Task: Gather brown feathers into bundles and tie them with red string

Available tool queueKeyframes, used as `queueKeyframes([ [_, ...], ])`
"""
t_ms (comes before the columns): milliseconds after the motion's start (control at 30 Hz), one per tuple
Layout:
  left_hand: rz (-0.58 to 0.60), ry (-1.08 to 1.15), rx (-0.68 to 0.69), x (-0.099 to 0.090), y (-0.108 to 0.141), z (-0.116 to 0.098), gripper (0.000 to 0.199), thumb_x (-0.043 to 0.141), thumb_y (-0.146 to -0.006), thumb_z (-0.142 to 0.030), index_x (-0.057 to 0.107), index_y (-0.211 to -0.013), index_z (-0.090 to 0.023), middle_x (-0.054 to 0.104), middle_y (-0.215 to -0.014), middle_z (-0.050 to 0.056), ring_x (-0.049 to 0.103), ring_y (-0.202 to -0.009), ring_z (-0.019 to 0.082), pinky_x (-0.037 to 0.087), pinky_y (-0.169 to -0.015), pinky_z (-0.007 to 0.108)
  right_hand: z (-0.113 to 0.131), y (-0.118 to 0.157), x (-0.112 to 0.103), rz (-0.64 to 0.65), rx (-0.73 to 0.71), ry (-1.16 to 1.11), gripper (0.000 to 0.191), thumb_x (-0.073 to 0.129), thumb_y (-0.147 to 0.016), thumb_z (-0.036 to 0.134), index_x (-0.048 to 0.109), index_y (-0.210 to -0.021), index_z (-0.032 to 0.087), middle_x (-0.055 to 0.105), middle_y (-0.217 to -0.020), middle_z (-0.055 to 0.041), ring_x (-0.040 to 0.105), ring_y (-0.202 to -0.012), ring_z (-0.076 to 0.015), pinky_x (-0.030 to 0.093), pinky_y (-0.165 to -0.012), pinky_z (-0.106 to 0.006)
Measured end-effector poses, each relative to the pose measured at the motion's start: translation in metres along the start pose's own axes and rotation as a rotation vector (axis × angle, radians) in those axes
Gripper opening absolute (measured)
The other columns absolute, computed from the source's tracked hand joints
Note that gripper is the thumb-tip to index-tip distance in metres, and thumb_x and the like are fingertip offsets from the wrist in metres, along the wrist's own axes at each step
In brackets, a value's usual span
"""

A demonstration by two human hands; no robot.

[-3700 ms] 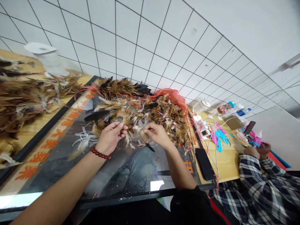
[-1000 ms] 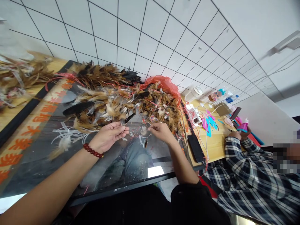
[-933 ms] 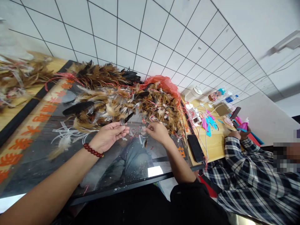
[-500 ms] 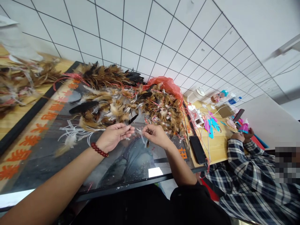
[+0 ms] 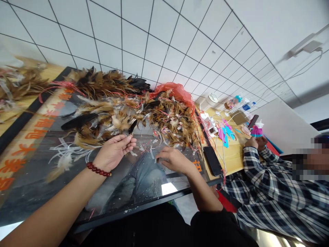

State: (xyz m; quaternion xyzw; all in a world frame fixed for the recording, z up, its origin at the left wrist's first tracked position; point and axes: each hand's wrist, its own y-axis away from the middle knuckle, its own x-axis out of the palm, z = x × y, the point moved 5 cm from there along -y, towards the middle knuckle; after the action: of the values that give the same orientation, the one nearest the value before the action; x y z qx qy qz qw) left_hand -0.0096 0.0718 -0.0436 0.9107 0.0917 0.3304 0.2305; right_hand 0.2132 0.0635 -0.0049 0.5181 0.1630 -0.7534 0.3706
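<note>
My left hand [image 5: 115, 151], with a dark red bead bracelet [image 5: 99, 169] on its wrist, is pinched closed. A small black feather [image 5: 132, 127] sticks up from between its thumb and forefinger. To the right, my right hand [image 5: 173, 159] hovers low over the glass tabletop [image 5: 102, 202], its fingers curled. A tiny dark bit shows at its fingertips, too small to name. Between the hands lie clear plastic scraps [image 5: 151, 151]. Behind them spreads a heap of brown feathers [image 5: 177, 120]. White plastic strips [image 5: 72, 149] lie left of my left hand.
A red plastic bag [image 5: 174, 92] rests against the tiled wall, beside a row of brown and black feathers [image 5: 110, 82]. On the right edge lies a black phone [image 5: 212, 161]. A person in a plaid shirt [image 5: 272, 192] sits at the adjoining table, holding a pink item [image 5: 257, 130].
My hands have moved apart: the left one has shifted left with the black feather, and the right one has dropped slightly. The camera view has turned a little to the right.
</note>
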Motion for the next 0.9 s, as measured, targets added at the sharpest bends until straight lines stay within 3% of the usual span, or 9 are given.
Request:
queueKeyframes([
  [133, 0.047, 0.200, 0.062, -0.002, 0.002, -0.015, 0.015, 0.069, -0.078, -0.001, 0.066, -0.069, -0.012, 0.070, -0.067, 0.003, 0.064, -0.056, 0.009, 0.052, -0.048, 0.013, 0.006, -0.012, -0.001, 0.093, 0.033, 0.023, 0.011, 0.063, -0.086, 0.014, 0.072, -0.084, 0.020, 0.069, -0.087, -0.0024, 0.062, -0.083, -0.0152, 0.043, -0.075, -0.023],
  [267, 0.052, 0.336, 0.138, -0.010, 0.002, -0.034, 0.021, 0.062, -0.085, -0.003, 0.066, -0.069, -0.016, 0.067, -0.064, -0.001, 0.060, -0.055, 0.006, 0.049, -0.048, 0.010, 0.016, -0.058, -0.021, -0.102, 0.039, 0.100, 0.020, 0.056, -0.092, 0.022, 0.069, -0.107, 0.023, 0.068, -0.100, -0.0031, 0.062, -0.091, -0.0162, 0.043, -0.079, -0.025],
  [400, 0.048, 0.365, 0.167, -0.014, 0.001, -0.040, 0.026, 0.056, -0.089, -0.003, 0.066, -0.069, -0.016, 0.065, -0.063, -0.001, 0.058, -0.055, 0.005, 0.049, -0.048, 0.010, 0.023, -0.122, -0.020, -0.270, 0.076, 0.303, 0.048, 0.046, -0.094, 0.016, 0.050, -0.139, 0.030, 0.059, -0.117, -0.0064, 0.058, -0.101, -0.0199, 0.045, -0.084, -0.030],
  [467, 0.066, 0.373, 0.159, -0.014, -0.001, -0.039, 0.028, 0.053, -0.089, -0.001, 0.067, -0.069, -0.015, 0.066, -0.064, 0.000, 0.059, -0.056, 0.006, 0.049, -0.048, 0.011, 0.024, -0.146, -0.015, -0.263, 0.087, 0.368, 0.052, 0.042, -0.094, 0.015, 0.046, -0.143, 0.033, 0.056, -0.118, -0.0076, 0.056, -0.101, -0.0208, 0.045, -0.085, -0.032],
  [533, 0.070, 0.379, 0.157, -0.014, -0.002, -0.039, 0.028, 0.053, -0.089, 0.000, 0.067, -0.069, -0.014, 0.066, -0.065, 0.000, 0.059, -0.057, 0.006, 0.050, -0.049, 0.011, 0.023, -0.157, -0.013, -0.236, 0.091, 0.404, 0.043, 0.042, -0.095, 0.017, 0.057, -0.133, 0.031, 0.055, -0.118, -0.0087, 0.054, -0.104, -0.0223, 0.045, -0.088, -0.034],
  [633, 0.042, 0.386, 0.163, -0.016, -0.004, -0.039, 0.025, 0.057, -0.087, -0.001, 0.066, -0.069, -0.015, 0.066, -0.065, 0.000, 0.059, -0.056, 0.006, 0.050, -0.049, 0.011, 0.016, -0.145, -0.019, -0.234, 0.100, 0.388, 0.026, 0.047, -0.094, 0.021, 0.069, -0.108, 0.023, 0.059, -0.116, -0.0092, 0.055, -0.105, -0.0228, 0.044, -0.088, -0.033],
  [767, 0.047, 0.384, 0.139, -0.014, -0.002, -0.038, 0.022, 0.060, -0.087, -0.003, 0.065, -0.070, -0.015, 0.065, -0.066, -0.001, 0.059, -0.056, 0.005, 0.049, -0.049, 0.010, -0.004, -0.106, -0.020, -0.127, 0.161, 0.123, 0.013, 0.059, -0.090, 0.027, 0.069, -0.091, 0.018, 0.066, -0.082, -0.0036, 0.061, -0.079, -0.0179, 0.044, -0.071, -0.027],
  [833, 0.066, 0.384, 0.126, -0.013, -0.001, -0.036, 0.022, 0.058, -0.087, -0.002, 0.065, -0.070, -0.015, 0.066, -0.066, -0.001, 0.060, -0.056, 0.005, 0.049, -0.049, 0.010, -0.016, -0.091, -0.017, -0.117, 0.192, -0.061, 0.019, 0.066, -0.085, 0.031, 0.068, -0.098, 0.017, 0.067, -0.080, -0.0012, 0.060, -0.072, -0.0151, 0.044, -0.068, -0.024],
  [900, 0.083, 0.379, 0.112, -0.011, -0.001, -0.033, 0.022, 0.058, -0.087, -0.001, 0.065, -0.071, -0.014, 0.066, -0.067, 0.000, 0.060, -0.057, 0.005, 0.050, -0.049, 0.011, -0.029, -0.082, -0.020, -0.206, 0.225, -0.178, 0.034, 0.069, -0.083, 0.029, 0.064, -0.114, 0.017, 0.070, -0.091, -0.0020, 0.061, -0.074, -0.0136, 0.046, -0.071, -0.024],
])
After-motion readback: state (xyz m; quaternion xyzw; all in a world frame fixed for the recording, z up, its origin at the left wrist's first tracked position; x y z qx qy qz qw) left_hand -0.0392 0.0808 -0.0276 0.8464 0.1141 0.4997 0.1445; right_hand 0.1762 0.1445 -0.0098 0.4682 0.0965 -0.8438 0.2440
